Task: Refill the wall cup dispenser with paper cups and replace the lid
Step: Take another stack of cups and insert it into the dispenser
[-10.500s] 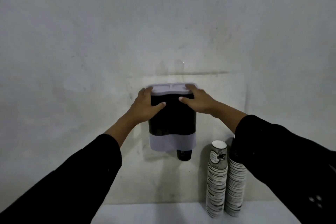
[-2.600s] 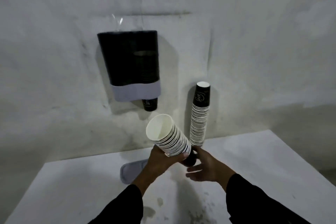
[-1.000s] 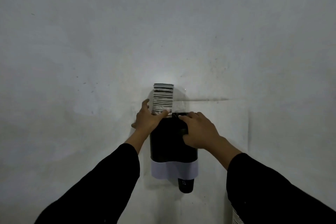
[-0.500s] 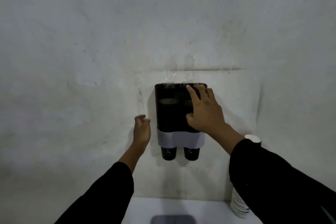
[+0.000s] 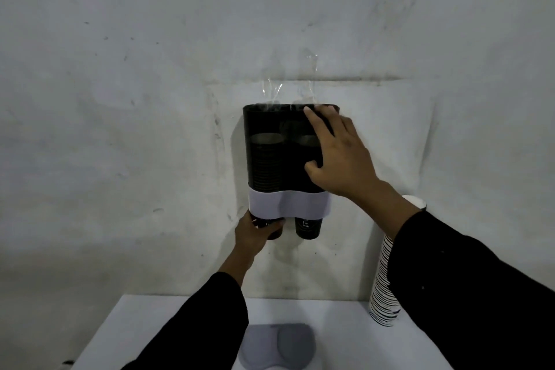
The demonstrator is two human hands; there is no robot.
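Left cup (image 5: 274, 230) half hidden by left hand (image 5: 250, 231).

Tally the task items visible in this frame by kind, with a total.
Wall dispenser: 1
Dispenser lid on the table: 1
Loose cup stack on the table: 1
Cup bottoms showing below the dispenser: 2
Total: 5

black dispenser (image 5: 270, 156) with pale grey band, grey lid (image 5: 277, 345), black-and-white striped cup stack (image 5: 383, 294), black sleeves (image 5: 468, 294)
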